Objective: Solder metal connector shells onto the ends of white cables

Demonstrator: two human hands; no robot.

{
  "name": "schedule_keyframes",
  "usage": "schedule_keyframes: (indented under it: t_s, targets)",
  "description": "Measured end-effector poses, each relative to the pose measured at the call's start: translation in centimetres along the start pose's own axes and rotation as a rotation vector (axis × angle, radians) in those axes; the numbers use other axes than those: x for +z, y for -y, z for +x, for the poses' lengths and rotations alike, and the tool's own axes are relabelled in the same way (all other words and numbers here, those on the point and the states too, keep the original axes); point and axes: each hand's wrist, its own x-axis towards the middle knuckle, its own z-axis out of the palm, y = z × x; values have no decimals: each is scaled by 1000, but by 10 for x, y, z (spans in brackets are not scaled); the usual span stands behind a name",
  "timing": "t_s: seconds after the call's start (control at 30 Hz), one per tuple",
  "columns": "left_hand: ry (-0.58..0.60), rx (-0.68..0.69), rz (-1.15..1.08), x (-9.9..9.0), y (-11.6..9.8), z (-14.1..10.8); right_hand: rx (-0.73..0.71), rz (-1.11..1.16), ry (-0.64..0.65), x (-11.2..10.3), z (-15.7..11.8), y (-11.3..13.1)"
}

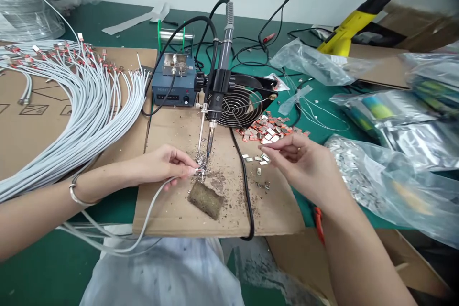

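Observation:
My left hand (172, 163) pinches the end of a white cable (152, 210), whose tip lies just under the soldering iron (215, 105). The iron hangs in a stand, tip down. Beside it a thin metal feed tube (201, 131) ends near the same spot. My right hand (301, 160) is closed in a pinch above a few small silver metal pieces (258, 171); whatever lies between thumb and forefinger is too small to make out. Below the iron's tip rests a dirty brown sponge (205, 200) on the cardboard (168, 217).
Finished-looking white cables (89, 100) with red-and-silver ends lie in a bundle at left. Behind stand a blue control box (172, 87), a solder spool (172, 35) and a round fan (238, 105). A pile of red-silver connectors (267, 129) and bagged metal parts (353, 177) sit right.

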Motion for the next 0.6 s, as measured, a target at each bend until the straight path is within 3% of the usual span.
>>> schedule_keyframes:
  t_s: [0.17,0.27,0.4,0.6]
  targets:
    - [-7,20,-15,2,-1,1,19,269,261,22,-17,31]
    - [-33,27,-27,4,0,2,130,462,378,37,-19,42]
    - [-69,31,7,8,1,4,333,680,501,51,-16,44]
    - [-130,60,-13,10,0,5,353,781,578,62,-12,41]
